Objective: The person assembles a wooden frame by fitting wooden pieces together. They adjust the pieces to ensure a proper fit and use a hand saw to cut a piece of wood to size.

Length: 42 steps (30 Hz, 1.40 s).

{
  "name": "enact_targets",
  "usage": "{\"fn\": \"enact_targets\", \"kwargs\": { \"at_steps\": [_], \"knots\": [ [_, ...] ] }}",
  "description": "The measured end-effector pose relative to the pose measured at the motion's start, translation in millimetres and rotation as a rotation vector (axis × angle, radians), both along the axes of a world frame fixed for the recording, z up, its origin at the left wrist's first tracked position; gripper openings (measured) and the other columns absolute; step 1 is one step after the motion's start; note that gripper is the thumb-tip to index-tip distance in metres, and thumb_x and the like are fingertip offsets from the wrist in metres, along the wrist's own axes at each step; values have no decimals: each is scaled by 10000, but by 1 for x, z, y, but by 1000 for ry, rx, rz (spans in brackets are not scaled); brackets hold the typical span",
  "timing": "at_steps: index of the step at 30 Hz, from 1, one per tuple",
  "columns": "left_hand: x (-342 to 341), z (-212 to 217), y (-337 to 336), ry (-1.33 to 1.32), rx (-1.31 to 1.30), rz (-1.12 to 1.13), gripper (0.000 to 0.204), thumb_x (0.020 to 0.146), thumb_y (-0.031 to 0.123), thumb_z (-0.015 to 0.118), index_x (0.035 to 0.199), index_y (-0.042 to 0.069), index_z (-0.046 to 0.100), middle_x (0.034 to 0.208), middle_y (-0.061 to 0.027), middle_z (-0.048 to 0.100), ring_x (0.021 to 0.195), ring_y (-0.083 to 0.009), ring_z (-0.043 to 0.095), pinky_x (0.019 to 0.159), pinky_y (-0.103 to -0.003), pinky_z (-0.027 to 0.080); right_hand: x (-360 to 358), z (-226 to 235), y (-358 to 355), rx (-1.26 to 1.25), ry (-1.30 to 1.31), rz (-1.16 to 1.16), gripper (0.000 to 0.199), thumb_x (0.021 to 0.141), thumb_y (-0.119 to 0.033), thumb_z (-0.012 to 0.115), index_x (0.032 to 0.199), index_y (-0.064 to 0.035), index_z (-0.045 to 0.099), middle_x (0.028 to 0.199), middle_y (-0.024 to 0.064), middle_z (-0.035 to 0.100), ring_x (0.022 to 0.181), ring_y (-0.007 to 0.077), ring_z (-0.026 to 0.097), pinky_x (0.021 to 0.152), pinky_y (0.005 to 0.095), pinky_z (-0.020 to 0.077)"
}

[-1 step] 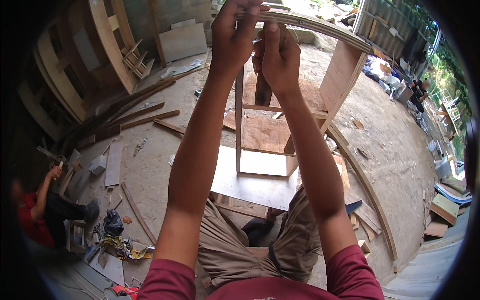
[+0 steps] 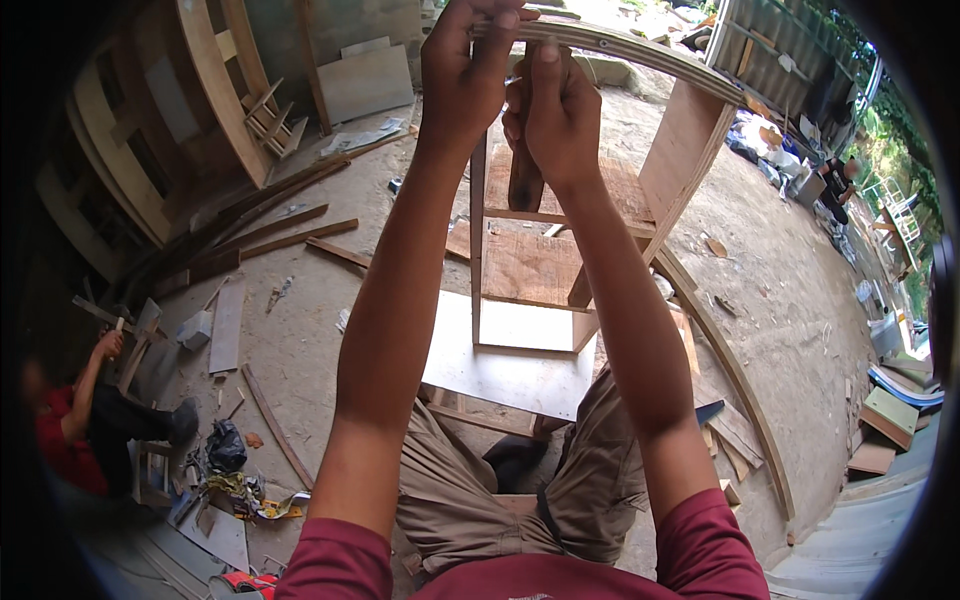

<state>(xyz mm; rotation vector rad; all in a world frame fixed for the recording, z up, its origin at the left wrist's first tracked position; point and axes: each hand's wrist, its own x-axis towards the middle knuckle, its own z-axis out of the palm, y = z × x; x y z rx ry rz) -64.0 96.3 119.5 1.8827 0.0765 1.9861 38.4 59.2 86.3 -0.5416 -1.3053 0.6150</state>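
Straight ahead, atop the plywood shelf unit (image 2: 690,135), the left hand (image 2: 466,75) gripped the left end of the top board (image 2: 640,54), its long edge running rightward; just beside, below that edge, the right hand (image 2: 560,115) clasped a dark wooden handle (image 2: 526,182).

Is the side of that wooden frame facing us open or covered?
Open: no panel closes the near side of the wooden frame, and brown boards show inside it.
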Motion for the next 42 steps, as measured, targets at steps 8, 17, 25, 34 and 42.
{"fn": "enact_targets", "kwargs": {
  "at_steps": [8, 17, 25, 34, 42],
  "knots": [
    [2, -3, 2, 9, -50, 5, 181, 1028, 143, 568, 1143, 7, 602, 1039, -117, 693, 977, -144, 632, 891, -288, 498, -17, -12, 12, 374, -160, -718, 349, 1062, -341, 571, 913, -25, 548, 683, 47, 629, 514, 105, 583, 475, 280, 472],
    [3, 0, -1, -20, -38, 21, 169, 1027, 145, 573, 1118, 8, 610, 1035, -109, 696, 987, -154, 640, 891, -294, 503, 10, -2, 3, -29, 45, 187, 338, 1064, -334, 568, 915, -31, 547, 667, 42, 624, 530, 115, 589, 495, 290, 482],
    [-1, 1, -1, 0, -31, 16, 171, 1030, 169, 590, 1095, 12, 610, 1040, -107, 696, 984, -161, 642, 905, -302, 501, -15, -13, 14, 310, -103, -563, 346, 1054, -344, 578, 927, -24, 557, 653, 41, 611, 522, 121, 579, 489, 273, 459],
    [1, 2, -2, -8, 13, 26, 170, 1027, 168, 594, 1098, 14, 613, 1035, -106, 698, 997, -154, 640, 926, -306, 500, -5, -3, -8, 78, -40, -106, 315, 1070, -313, 540, 959, -19, 546, 664, 76, 598, 517, 193, 582, 466, 334, 452],
    [0, -1, 12, -34, 63, 63, 150, 1021, 147, 594, 1090, 15, 613, 1023, -96, 703, 1000, -153, 639, 935, -306, 492, 4, -24, -26, 306, 76, -353, 304, 1082, -287, 503, 1006, -2, 432, 686, 102, 607, 540, 156, 589, 485, 299, 456]
  ]
}}
